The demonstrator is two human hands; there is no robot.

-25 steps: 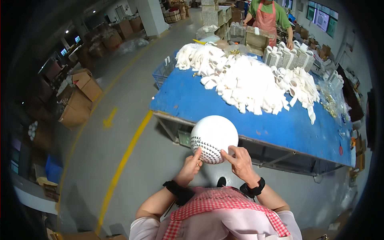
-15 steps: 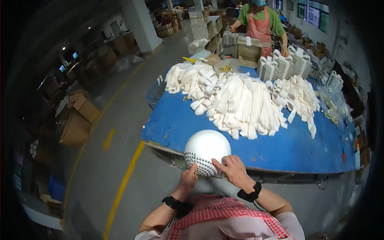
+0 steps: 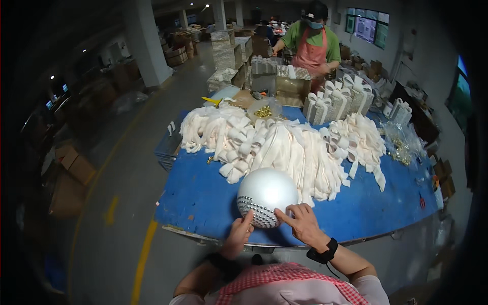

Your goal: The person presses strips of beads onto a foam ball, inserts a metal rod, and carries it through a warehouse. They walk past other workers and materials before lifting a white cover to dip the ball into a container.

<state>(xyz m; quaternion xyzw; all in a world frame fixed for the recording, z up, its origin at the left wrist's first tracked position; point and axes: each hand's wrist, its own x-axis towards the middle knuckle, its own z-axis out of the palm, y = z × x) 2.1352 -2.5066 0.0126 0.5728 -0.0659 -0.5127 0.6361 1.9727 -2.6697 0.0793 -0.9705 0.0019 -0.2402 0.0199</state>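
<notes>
White ball [image 3: 274, 187] with rows of grey studs [image 3: 260, 214] sits between the hands, over the 6 o'clock edge of the blue tabletop [image 3: 195, 190]; whether it touches that surface, I cannot tell. Left hand [image 3: 239, 235] is at the ball's 7 o'clock, thumb against the studs and fingers curled; how tightly its grip closes, and whether on anything small, I cannot tell. Right hand [image 3: 306, 227] is at 5 o'clock, index finger extended onto the studs, its grip loosely spread and pinching nothing that shows. Good handling here would likely mean steadying the ball from both sides, pressing lightly so the rows stay even, and holding it clear of the white ribbons [image 3: 292, 150] towards its 12 o'clock, which could snag.
</notes>
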